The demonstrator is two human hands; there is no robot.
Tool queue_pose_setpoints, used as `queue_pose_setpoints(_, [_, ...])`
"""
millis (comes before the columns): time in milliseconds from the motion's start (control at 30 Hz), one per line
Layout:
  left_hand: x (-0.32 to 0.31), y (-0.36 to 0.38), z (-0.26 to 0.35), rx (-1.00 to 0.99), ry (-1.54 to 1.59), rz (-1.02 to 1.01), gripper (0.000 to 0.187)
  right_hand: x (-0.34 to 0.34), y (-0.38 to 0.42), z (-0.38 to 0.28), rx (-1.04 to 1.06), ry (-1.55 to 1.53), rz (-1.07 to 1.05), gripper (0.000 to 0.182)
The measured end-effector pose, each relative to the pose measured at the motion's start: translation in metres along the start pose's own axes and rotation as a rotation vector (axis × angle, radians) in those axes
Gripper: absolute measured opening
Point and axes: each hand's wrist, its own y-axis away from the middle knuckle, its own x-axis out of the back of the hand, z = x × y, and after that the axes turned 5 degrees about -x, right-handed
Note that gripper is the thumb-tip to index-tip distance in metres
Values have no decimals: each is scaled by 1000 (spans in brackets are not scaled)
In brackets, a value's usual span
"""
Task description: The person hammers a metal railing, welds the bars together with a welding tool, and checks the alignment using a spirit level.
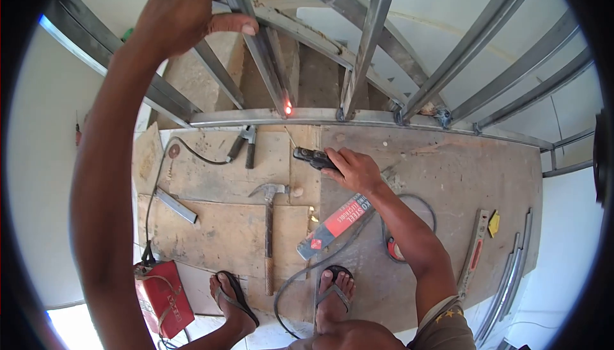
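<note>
Left hand was clamped round an upright steel bar of the metal frame, thumb pressed on it. A glowing red spot sat at the bar's foot, on the bottom rail. Right hand was closed on a black electrode holder, low, just under the rail. Hammer, pliers, electrode box lay on the plywood; red welder stood beside the left foot.

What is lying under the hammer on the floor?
The hammer lies on brown boards that cover the floor. What is beneath the boards cannot be seen.
</note>
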Motion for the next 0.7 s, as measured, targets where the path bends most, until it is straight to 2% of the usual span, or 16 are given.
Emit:
queue_pose_setpoints(67, [1, -2, 1, 51, 11, -53, 81, -2, 0, 0, 1, -6, 22, 54])
queue_pose_setpoints(100, [-4, -2, 0, 58, 14, -22, 93, -2, 0, 1, -1, -3, 18, 55])
queue_pose_setpoints(333, [5, -4, 4, 99, 24, -103, 91, -5, -3, 0, -6, 14, 15, 52])
queue_pose_setpoints(433, [3, -3, 4, 82, 46, -51, 89, -6, -6, -2, -10, 28, 34, 50])
queue_pose_setpoints(633, [6, -4, 6, 99, 62, -86, 88, -7, -12, -6, -12, -1, 58, 48])
queue_pose_setpoints(700, [5, -3, 6, 93, 54, -68, 88, -8, -11, -5, -50, 20, -2, 51])
